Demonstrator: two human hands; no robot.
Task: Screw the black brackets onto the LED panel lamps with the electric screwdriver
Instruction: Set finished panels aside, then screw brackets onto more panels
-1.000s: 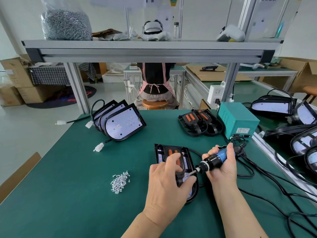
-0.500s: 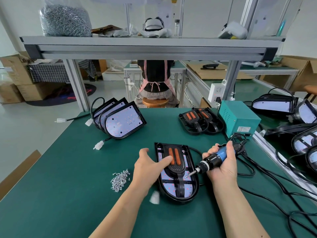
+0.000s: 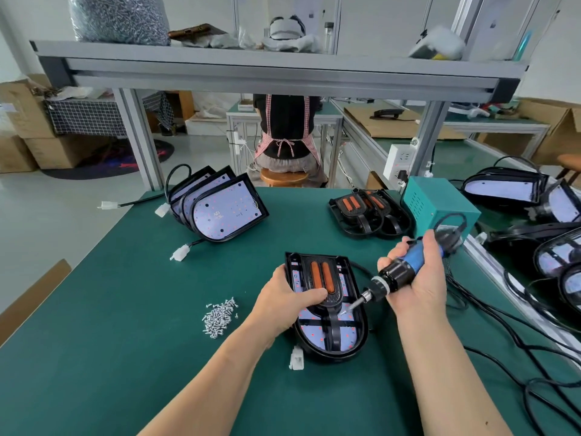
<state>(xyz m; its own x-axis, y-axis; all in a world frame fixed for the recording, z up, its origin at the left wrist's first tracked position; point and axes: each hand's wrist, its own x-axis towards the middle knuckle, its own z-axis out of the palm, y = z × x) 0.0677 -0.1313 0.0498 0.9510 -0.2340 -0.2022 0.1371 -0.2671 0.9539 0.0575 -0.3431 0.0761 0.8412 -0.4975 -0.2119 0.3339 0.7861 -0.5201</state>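
Note:
An LED panel lamp (image 3: 355, 336) lies flat on the green table in front of me, with a black bracket (image 3: 322, 280) with two orange strips on top of it. My left hand (image 3: 284, 302) grips the lamp's left edge, thumb pressing on the bracket. My right hand (image 3: 415, 280) holds the blue and black electric screwdriver (image 3: 397, 272), tilted down to the left. Its bit tip meets a screw at the bracket's right side. A small pile of silver screws (image 3: 220, 316) lies left of the lamp.
Bare lamps (image 3: 226, 212) lean in a stack at the back left. Lamps with brackets (image 3: 367, 212) lie at the back beside a teal power box (image 3: 437, 206). Black cables (image 3: 518, 338) trail across the right side. More lamps (image 3: 556, 262) fill the right bench. A person sits beyond the table.
My left hand slid off the bracket top to the lamp's left edge. The lamp shifted a little, and the screwdriver bit came down onto the bracket's right side.

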